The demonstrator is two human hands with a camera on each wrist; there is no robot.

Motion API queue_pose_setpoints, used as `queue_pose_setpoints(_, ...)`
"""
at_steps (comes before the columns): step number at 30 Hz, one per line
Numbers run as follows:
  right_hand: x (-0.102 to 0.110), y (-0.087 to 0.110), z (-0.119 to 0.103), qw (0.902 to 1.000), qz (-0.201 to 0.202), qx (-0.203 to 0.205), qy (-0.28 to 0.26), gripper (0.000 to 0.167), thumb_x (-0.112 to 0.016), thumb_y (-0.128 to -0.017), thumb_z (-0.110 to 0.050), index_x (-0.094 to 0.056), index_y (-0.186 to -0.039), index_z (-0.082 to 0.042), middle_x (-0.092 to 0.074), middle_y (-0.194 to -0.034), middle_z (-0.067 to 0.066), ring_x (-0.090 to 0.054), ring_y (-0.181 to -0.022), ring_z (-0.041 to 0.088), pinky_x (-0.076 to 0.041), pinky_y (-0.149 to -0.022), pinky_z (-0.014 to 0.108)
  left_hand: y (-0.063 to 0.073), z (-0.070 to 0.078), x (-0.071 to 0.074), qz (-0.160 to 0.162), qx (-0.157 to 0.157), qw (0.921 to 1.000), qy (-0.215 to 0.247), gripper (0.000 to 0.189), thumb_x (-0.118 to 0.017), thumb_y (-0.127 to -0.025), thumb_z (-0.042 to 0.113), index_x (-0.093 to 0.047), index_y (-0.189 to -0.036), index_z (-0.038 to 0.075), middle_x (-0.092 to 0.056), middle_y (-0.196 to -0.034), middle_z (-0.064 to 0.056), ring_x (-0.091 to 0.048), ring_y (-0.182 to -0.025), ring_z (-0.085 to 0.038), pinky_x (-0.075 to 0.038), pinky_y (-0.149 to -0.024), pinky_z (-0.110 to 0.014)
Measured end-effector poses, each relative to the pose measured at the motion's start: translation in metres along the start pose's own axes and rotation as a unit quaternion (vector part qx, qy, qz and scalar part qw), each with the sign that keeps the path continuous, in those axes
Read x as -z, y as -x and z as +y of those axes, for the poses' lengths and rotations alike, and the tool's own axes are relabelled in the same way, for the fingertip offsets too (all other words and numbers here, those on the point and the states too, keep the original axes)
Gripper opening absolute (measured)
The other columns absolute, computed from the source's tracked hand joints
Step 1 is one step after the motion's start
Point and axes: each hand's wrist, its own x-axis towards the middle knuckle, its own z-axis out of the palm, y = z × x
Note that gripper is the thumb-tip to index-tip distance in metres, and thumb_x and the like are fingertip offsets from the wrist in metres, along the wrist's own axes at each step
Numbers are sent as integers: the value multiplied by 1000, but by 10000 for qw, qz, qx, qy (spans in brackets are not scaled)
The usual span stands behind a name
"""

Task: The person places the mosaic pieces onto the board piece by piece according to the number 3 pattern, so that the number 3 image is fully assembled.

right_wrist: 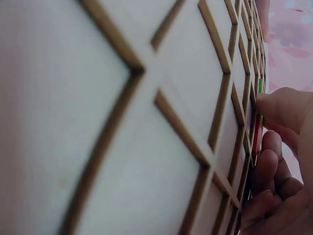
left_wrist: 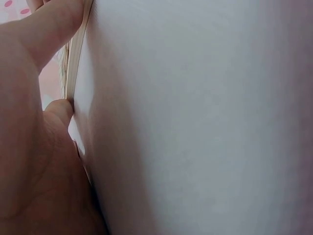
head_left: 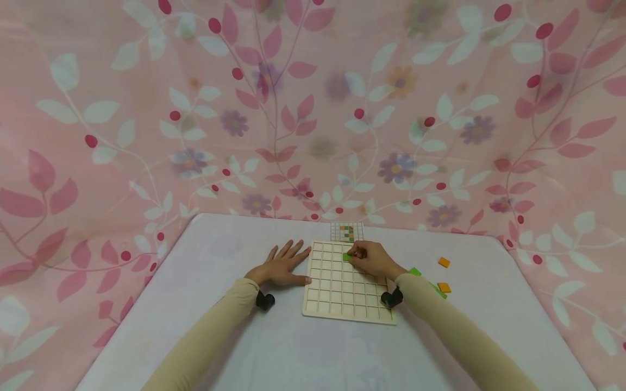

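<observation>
The right hand [head_left: 373,259] has its grip nearly closed, thumb and fingertips pinching a green tile [head_left: 346,257] over the far part of the gridded board [head_left: 342,297]. The left hand [head_left: 282,269] lies fingers spread at the board's left edge, grasping nothing. Orange squares [head_left: 444,287] and green pieces [head_left: 414,271] lie right of the board. Letting go off-centre could leave the tile straddling a grid line; a sideways push from the left thumb might skew the board.

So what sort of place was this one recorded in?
Probably an indoor tabletop recording spot: a pink backdrop printed with flowers and leaves rises behind a white-covered table, on which a pale wooden board with a square grid lies.
</observation>
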Motion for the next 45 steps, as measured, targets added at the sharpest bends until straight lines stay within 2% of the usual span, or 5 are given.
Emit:
queue_pose_setpoints(10,-4,4,4,9990,47,-255,-373,24,-75,-99,-16,-72,-120,-7,-65,-89,1,-55,-72,12,-46,-67,25,2,3,-1,-136,85,9999,-17,102,-54,-95,77,-6,-172,32,9,-180,2,18,-166,-27,13,-130,-62)
queue_pose_setpoints(17,3,2,6,9884,122,-849,-1256,43,-78,-98,-25,-67,-137,-10,-66,-93,8,-55,-75,17,-45,-72,29,1,1,1,21,20,10000,-59,98,-55,-97,74,-8,-172,32,6,-180,2,15,-166,-28,9,-130,-64)
queue_pose_setpoints(22,4,1,7,9853,196,-1056,-1325,40,-78,-98,-27,-70,-133,-10,-66,-92,7,-54,-75,18,-44,-67,27,-2,-5,-5,18,48,10000,-10,101,-53,-95,79,-5,-172,35,9,-180,5,17,-166,-26,11,-130,-63)
queue_pose_setpoints(33,17,8,6,9829,226,-1124,-1437,31,-72,-103,-23,-73,-130,-7,-69,-101,10,-61,-85,23,-51,-73,31,7,9,7,-51,-18,10000,17,99,-53,-97,76,-9,-173,29,5,-180,-2,13,-166,-31,8,-130,-64)
queue_pose_setpoints(45,74,47,17,9920,567,-1103,-237,34,-69,-104,-27,-73,-127,-2,-71,-101,19,-66,-86,29,-52,-74,30,5,4,3,-15,-35,9999,109,104,-51,-94,82,-11,-173,28,4,-181,-4,13,-166,-32,10,-129,-65)
